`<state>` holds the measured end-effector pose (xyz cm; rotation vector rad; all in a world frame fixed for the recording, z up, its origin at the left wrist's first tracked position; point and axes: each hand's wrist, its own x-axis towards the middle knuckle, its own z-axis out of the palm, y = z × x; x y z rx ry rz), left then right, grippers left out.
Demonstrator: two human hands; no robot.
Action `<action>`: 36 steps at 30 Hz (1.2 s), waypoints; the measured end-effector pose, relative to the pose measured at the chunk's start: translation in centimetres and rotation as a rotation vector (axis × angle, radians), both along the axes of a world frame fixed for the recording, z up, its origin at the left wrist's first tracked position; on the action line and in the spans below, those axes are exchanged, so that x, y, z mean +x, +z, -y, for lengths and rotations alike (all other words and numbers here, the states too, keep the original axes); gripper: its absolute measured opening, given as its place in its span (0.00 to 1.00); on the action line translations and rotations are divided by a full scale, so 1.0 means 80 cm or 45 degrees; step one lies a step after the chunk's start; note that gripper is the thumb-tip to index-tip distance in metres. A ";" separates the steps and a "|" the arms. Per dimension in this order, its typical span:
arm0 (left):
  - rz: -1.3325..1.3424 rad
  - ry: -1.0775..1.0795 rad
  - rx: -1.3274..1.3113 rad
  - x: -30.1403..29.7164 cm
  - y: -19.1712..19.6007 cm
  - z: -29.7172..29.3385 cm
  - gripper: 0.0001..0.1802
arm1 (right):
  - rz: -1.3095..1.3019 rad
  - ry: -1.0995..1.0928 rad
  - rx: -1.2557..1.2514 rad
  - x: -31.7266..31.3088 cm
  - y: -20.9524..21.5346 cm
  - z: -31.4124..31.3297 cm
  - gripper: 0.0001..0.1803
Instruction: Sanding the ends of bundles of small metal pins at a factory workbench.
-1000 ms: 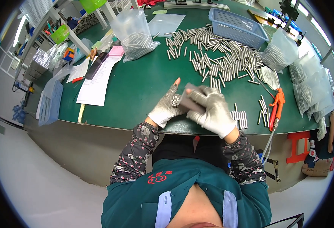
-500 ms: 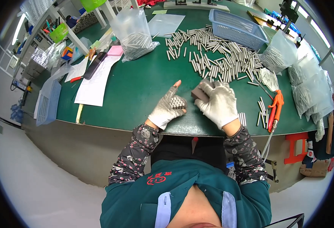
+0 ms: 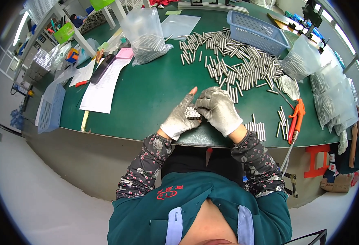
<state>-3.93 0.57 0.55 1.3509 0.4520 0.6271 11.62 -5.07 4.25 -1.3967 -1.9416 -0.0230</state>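
Note:
My left hand point(image 3: 178, 119), in a white glove with the thumb bare at its tip, is wrapped round an upright bundle of short metal pins point(image 3: 192, 113). Their round ends face up. Pressed close against the bundle's right side is my gloved right hand point(image 3: 218, 110), its fingers curled inward. Whatever lies under those fingers is hidden, and the brown block seen earlier does not show. To the right of that hand a row of loose metal pins point(image 3: 258, 130) lies on the green table point(image 3: 147, 94).
A large pile of metal pins point(image 3: 245, 65) spreads beyond my hands, before a blue basket point(image 3: 257, 32). Bags of pins point(image 3: 144, 38) stand left and right. An orange air gun point(image 3: 298, 110) lies at right; papers point(image 3: 102, 90) and a dark handheld device point(image 3: 102, 69) lie left.
My right hand has moved left against the bundle, and the brown block it held has gone out of sight. My left hand stays almost in place round the pins.

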 end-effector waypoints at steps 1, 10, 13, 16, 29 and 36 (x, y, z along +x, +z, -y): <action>-0.007 0.003 0.046 0.001 0.002 0.000 0.53 | 0.000 0.001 -0.002 0.001 -0.002 -0.002 0.07; 0.011 0.045 0.030 0.004 0.012 0.005 0.54 | 0.075 -0.138 -0.138 -0.008 -0.001 -0.003 0.05; -0.033 0.025 0.033 0.003 0.006 0.002 0.53 | 0.018 -0.136 -0.088 -0.009 -0.008 -0.004 0.04; -0.025 0.013 -0.036 0.004 0.002 0.003 0.50 | -0.024 -0.148 -0.038 -0.009 -0.009 -0.004 0.04; -0.095 0.157 0.065 0.002 -0.019 -0.002 0.22 | -0.050 -0.298 -0.003 -0.009 -0.009 0.010 0.05; -0.036 0.140 -0.108 0.002 -0.009 0.001 0.21 | 0.077 -0.406 -0.138 0.003 0.019 0.035 0.16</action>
